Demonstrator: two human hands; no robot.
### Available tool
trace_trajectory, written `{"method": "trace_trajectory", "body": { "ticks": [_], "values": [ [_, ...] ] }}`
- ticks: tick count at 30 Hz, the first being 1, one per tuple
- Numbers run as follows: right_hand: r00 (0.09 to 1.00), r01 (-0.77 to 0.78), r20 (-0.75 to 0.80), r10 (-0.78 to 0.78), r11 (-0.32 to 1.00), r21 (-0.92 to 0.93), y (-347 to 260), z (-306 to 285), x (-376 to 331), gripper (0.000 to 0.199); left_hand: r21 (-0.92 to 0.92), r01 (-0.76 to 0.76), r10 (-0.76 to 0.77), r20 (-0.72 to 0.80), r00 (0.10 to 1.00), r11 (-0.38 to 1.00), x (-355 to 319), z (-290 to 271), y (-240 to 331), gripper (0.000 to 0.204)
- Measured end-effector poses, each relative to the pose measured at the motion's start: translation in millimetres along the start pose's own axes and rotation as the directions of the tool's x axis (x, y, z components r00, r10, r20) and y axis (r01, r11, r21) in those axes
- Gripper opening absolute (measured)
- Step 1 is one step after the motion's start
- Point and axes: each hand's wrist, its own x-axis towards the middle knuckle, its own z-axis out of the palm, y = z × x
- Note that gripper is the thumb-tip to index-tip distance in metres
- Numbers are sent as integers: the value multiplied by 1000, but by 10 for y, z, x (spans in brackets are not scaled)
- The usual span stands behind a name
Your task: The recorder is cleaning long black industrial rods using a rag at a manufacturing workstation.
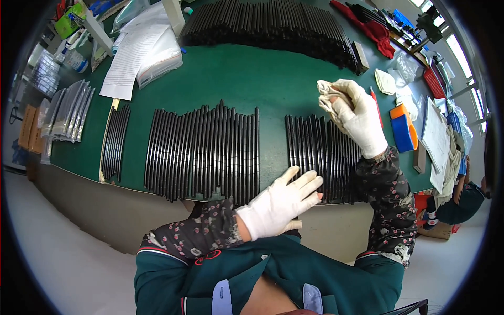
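Observation:
My left hand (281, 206), in a white glove, is spread flat with fingers apart at the near left end of a group of black rods (315, 152). Its fingertips reach over the rods' lower ends. My right hand (359, 118), also gloved, is closed on a folded cream cloth (328, 97) above the far end of the same rods. Side by side to the left lies a wider group of black rods (202, 152). Farther left is a small bunch of shorter-looking rods (116, 144) beside a wooden strip (107, 136).
The green tabletop (220, 79) bears a large pile of black rods (268, 26) at the back, with a block (361, 56) at its right end. Orange and blue tape rolls (403, 134) stand right. Paper sheets (134, 52) and bagged rods (71, 113) lie left. Another person (462, 205) is at far right.

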Motion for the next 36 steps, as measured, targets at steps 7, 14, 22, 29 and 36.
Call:
{"method": "trace_trajectory", "body": {
  "ticks": [7, 14, 22, 29, 36],
  "values": [
    [998, -11, 57, 6, 996, 88, -65, -15, -151, 19, 2, 44, -44, -31, 999, 999, -184, -149, 36, 72],
    [609, 577, 616, -499, 812, 87, -253, 559, -472, 21, 14, 111, -112, 98, 989, 994, -352, 163, -3, 49],
    [880, 317, 349, -321, 946, 71, 55, 782, 198, 11, 164, 60, -53, -50, 997, 985, -301, -15, -38, 39],
    [767, 579, 436, -470, 800, -158, 8, 854, 316, 5, 97, 59, -55, -42, 998, 994, -291, 14, 13, 44],
    [540, 685, 578, -612, 718, 121, -154, 821, -52, 18, 108, 79, -77, -18, 997, 991, -290, 58, 11, 41]
  ]
}}
